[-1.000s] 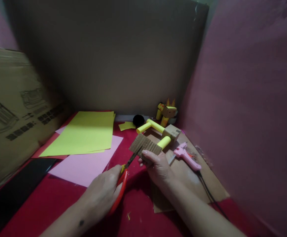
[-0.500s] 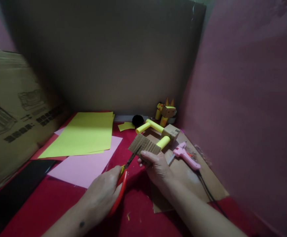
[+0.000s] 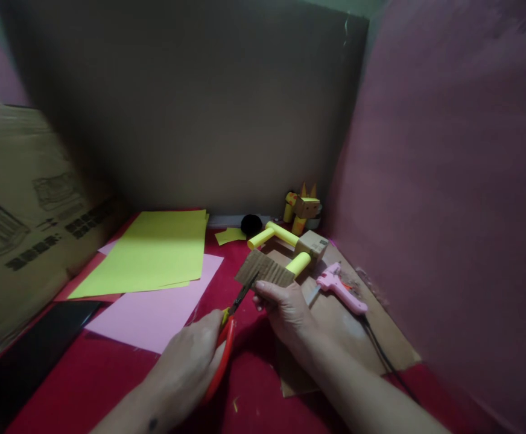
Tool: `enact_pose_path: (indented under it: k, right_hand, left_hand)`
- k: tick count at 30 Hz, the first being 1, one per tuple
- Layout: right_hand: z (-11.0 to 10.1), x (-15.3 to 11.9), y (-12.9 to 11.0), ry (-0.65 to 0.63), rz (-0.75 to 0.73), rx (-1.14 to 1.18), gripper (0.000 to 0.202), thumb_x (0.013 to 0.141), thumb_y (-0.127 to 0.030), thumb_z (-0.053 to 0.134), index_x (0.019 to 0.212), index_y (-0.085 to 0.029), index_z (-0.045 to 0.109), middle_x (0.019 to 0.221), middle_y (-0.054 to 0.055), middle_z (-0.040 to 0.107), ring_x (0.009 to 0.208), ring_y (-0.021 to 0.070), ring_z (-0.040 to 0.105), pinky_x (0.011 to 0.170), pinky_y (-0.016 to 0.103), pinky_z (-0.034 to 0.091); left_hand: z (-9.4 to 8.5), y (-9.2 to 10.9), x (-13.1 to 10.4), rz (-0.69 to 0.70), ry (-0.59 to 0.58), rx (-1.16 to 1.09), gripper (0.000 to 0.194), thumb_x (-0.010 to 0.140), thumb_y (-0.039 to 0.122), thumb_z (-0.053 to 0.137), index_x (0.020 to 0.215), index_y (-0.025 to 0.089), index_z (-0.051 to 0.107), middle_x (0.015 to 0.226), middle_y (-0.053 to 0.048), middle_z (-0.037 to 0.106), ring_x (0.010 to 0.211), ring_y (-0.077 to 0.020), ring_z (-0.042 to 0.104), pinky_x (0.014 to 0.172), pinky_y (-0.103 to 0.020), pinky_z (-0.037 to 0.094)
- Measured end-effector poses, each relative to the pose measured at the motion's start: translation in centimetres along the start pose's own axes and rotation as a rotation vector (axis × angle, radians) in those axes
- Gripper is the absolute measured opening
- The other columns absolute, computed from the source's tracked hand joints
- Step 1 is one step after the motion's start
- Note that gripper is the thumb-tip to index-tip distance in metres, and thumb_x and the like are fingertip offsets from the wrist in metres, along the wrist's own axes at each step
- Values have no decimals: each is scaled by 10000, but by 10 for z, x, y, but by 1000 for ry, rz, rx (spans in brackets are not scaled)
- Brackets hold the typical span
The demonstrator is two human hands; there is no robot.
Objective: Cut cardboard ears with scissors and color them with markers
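My left hand (image 3: 190, 355) is closed around the red and yellow handles of a pair of scissors (image 3: 227, 355). Their dark blades lie across a small piece of corrugated cardboard (image 3: 263, 269), reaching in from its near edge. My right hand (image 3: 288, 307) pinches that cardboard by its near right side, thumb on top. Just beyond it lie yellow paper tubes (image 3: 298, 264) and a small cardboard box (image 3: 312, 246). A pink hot glue gun (image 3: 342, 289) rests to the right of my right hand.
Yellow sheets (image 3: 149, 253) overlap pink paper (image 3: 158, 316) on the left of the red cloth (image 3: 122, 386). A black flat object (image 3: 37, 343) and a large carton (image 3: 9, 229) stand further left. A cardboard animal figure (image 3: 306, 208) is at the back. Cardboard sheeting (image 3: 339, 337) lies under the glue gun.
The whole view has shifted slightly, with the things on the table a little lower. Both hands keep their hold, and the scissor blades stay at the cardboard's near edge.
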State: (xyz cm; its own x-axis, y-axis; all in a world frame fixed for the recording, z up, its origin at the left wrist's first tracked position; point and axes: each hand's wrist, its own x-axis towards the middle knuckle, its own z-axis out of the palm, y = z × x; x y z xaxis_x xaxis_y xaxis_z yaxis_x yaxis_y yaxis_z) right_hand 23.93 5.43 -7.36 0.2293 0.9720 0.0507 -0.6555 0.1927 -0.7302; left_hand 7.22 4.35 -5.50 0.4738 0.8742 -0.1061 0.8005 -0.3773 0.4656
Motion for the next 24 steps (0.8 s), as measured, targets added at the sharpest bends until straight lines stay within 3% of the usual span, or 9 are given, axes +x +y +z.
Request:
enact_pose_path:
  k: [14, 24]
  right_hand:
    - [1, 0, 0, 29, 8, -9, 156, 559, -118, 744, 692, -125, 664, 565, -30, 613, 419, 68, 513, 387, 170, 409]
    - [2, 0, -1, 72, 45, -4, 170, 523, -113, 758, 663, -118, 663, 555, -23, 629, 410, 70, 526, 374, 163, 420]
  left_hand:
    - [3, 0, 0, 10, 6, 33, 173, 903, 324, 317, 803, 234, 426, 819, -68, 664, 736, -227, 640, 638, -315, 415]
    - [9, 0, 3, -60, -21, 145, 200, 911, 346, 297, 767, 237, 382, 761, -56, 656, 669, -223, 625, 587, -301, 355]
